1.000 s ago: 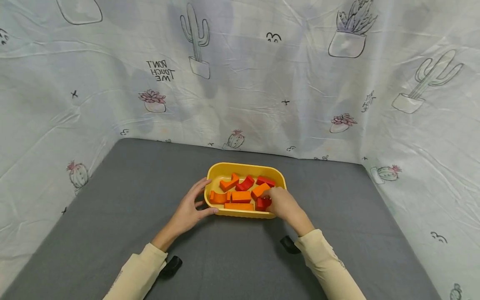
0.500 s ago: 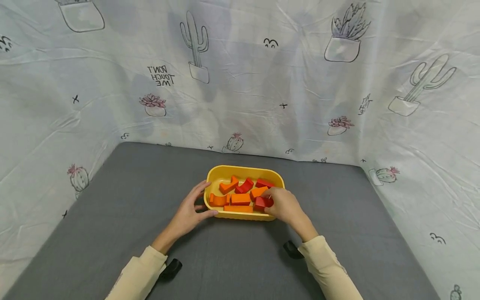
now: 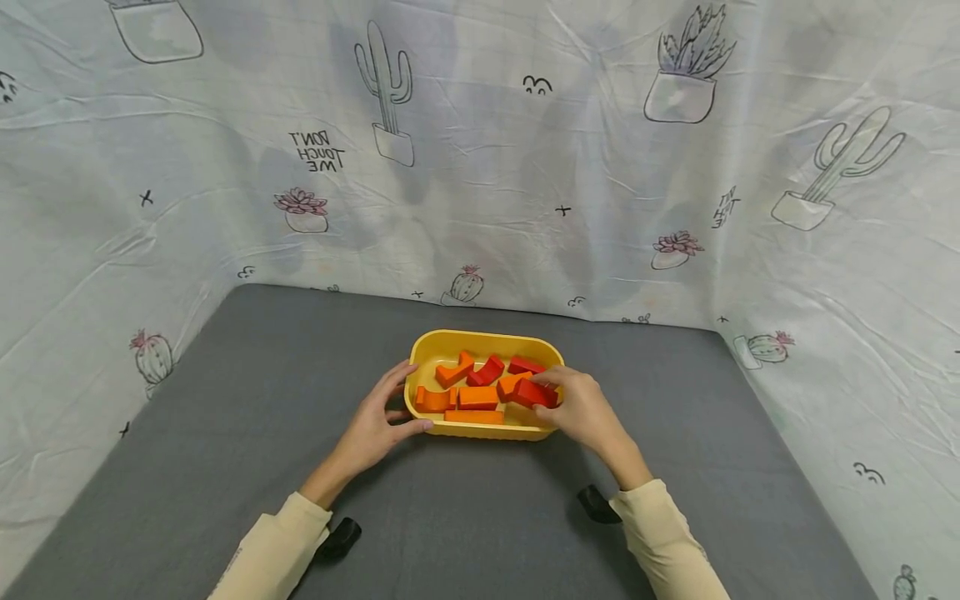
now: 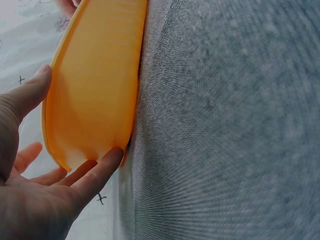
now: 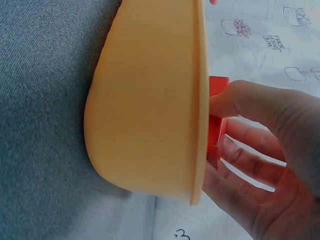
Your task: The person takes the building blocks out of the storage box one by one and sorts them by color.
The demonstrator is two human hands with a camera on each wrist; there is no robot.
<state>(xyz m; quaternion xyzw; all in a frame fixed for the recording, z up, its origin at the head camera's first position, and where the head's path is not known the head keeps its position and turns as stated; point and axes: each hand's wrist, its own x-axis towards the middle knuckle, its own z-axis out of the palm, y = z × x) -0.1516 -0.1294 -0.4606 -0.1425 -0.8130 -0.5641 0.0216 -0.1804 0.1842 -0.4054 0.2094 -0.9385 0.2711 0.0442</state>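
A yellow plastic bin point(image 3: 487, 431) stands on the grey cloth, holding several orange and red toy blocks. My left hand point(image 3: 375, 425) grips its left end. In the left wrist view the thumb is on the rim, and the fingers lie against the bin's end wall point(image 4: 95, 90). With thumb and fingers, my right hand point(image 3: 588, 408) pinches a red block point(image 3: 530, 393) at the bin's right end. From the right wrist view, this red block point(image 5: 218, 86) shows above the rim, partly hidden by thumb and bin wall.
Inside the bin lie an orange arch block point(image 3: 435, 401), an orange rectangular block point(image 3: 477, 398), a long orange block point(image 3: 474, 417), a red curved block point(image 3: 486, 371) and others. Behind the grey-covered table point(image 3: 465, 517) hangs a white curtain point(image 3: 480, 167) with cactus prints.
My right hand has lifted the red block from the bin's near right corner up to rim height, shifting slightly right. The left hand stays on the bin's left end.
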